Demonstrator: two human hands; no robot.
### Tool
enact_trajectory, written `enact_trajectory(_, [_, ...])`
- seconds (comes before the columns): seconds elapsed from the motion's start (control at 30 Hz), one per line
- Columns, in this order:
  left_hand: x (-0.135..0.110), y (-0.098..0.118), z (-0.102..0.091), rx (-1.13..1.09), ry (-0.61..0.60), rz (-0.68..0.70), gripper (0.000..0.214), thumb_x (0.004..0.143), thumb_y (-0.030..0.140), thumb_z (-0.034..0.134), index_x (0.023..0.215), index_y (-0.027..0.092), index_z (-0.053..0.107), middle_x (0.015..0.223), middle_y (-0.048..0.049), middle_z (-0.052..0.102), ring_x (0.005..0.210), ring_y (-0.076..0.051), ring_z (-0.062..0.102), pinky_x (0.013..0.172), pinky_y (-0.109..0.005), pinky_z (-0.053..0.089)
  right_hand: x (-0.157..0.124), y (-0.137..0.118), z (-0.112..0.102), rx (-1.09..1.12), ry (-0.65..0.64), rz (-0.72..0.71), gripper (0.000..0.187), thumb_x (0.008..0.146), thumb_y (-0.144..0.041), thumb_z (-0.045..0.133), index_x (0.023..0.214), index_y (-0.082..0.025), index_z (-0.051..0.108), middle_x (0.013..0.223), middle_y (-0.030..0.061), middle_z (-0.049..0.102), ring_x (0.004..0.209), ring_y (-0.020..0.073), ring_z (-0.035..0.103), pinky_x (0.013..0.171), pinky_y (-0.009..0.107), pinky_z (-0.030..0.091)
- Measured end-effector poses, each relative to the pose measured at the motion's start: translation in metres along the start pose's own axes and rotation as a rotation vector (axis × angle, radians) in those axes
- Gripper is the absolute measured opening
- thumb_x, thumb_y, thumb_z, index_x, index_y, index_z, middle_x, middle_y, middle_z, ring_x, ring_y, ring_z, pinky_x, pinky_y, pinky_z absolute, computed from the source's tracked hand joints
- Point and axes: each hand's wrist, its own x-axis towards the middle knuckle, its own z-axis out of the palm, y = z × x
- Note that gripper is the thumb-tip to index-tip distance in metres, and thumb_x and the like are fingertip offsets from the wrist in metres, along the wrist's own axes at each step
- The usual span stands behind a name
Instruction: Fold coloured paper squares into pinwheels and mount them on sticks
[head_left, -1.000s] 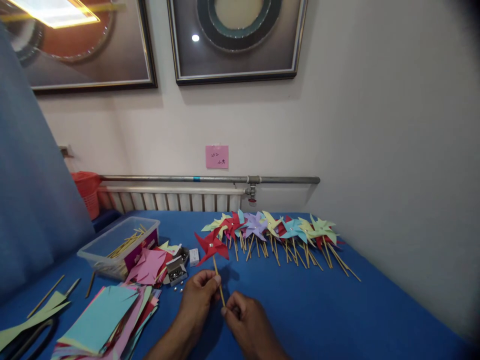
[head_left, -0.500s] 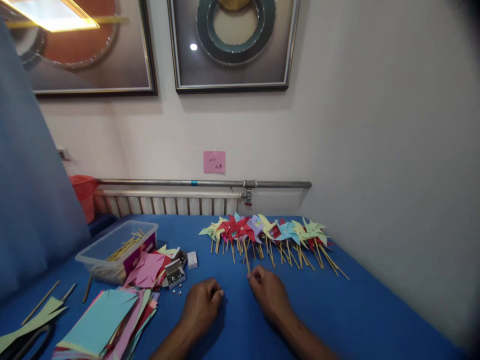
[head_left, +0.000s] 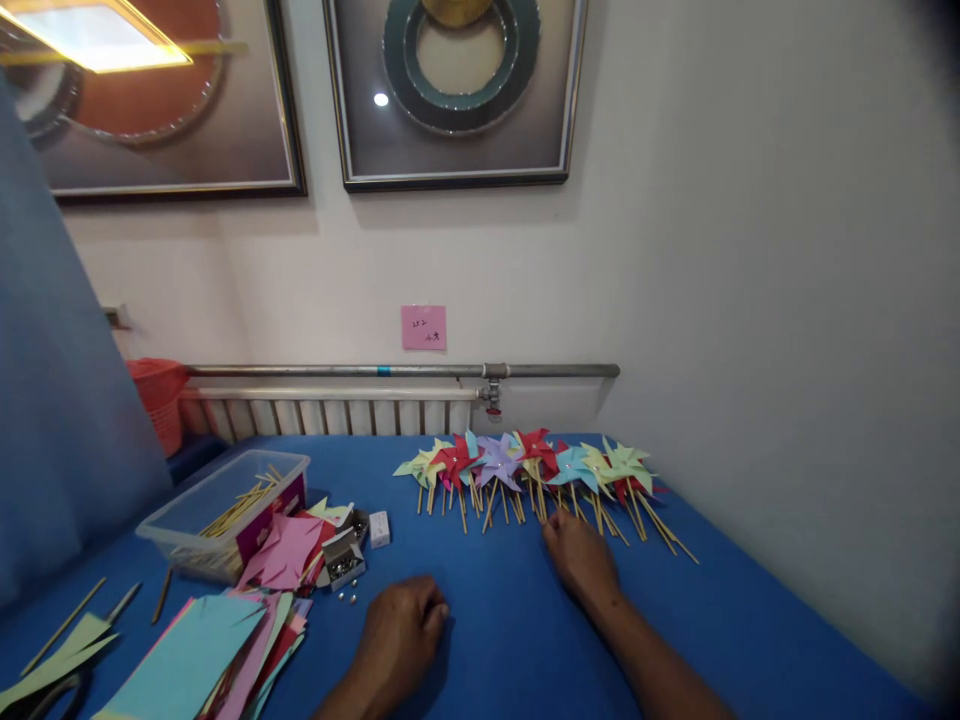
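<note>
My right hand (head_left: 581,562) reaches to the row of paper pinwheels, its fingers pinched at the lower end of a stick. That stick belongs to a red pinwheel (head_left: 537,449), which lies over a pale yellow one. Left of it are a purple pinwheel (head_left: 499,460) and another red one (head_left: 456,462); a light blue pinwheel (head_left: 573,466) and a pale green one (head_left: 627,464) lie to the right. My left hand (head_left: 399,632) rests on the blue table, fingers curled closed with nothing showing in them. Its palm side is hidden.
At left stands a clear plastic box (head_left: 154,530) of sticks. Beside it are pink paper cutouts (head_left: 285,550), an open box of metal pins (head_left: 343,560) and a small white box (head_left: 379,529). Nearer lie stacked coloured paper (head_left: 184,655) and scissors (head_left: 56,695), partly covered by green paper.
My right hand has moved right and slightly away, carrying the red pinwheel from beside the other red one to over the pale yellow one. The purple pinwheel is now uncovered. My left hand stays put.
</note>
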Motion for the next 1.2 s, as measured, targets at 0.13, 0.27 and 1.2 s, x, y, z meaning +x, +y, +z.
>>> enact_trajectory(0.13, [-0.001,-0.001,0.0,0.027,-0.024,-0.002,0.02,0.095,0.02,0.056,0.085,0.019,0.073,0.089,-0.0055,0.077,0.086,-0.021,0.067,0.074,-0.03,0.034,0.0,0.003,-0.001,-0.025,-0.007,0.012,0.03,0.108,-0.03,0.049,0.099,-0.02,0.076,0.098,0.0143,0.083,0.096,0.0275,0.078,0.073,0.032,0.042])
enact_trajectory(0.27, [-0.001,-0.002,0.001,0.041,-0.022,0.009,0.02,0.095,0.019,0.056,0.085,0.02,0.073,0.088,-0.005,0.076,0.084,-0.021,0.066,0.075,-0.029,0.034,0.001,0.005,-0.002,-0.046,-0.02,0.014,0.03,0.107,-0.031,0.049,0.099,-0.02,0.076,0.099,0.0148,0.084,0.098,0.0281,0.079,0.073,0.032,0.043])
enact_trajectory(1.2, [-0.005,0.006,-0.006,0.045,-0.041,0.016,0.021,0.095,0.022,0.055,0.081,0.02,0.071,0.088,-0.0072,0.076,0.084,-0.021,0.066,0.073,-0.03,0.034,-0.045,-0.034,-0.003,0.126,0.233,-0.489,0.043,0.111,-0.036,0.037,0.076,-0.024,0.059,0.078,0.0071,0.071,0.072,0.0211,0.064,0.07,0.033,0.038])
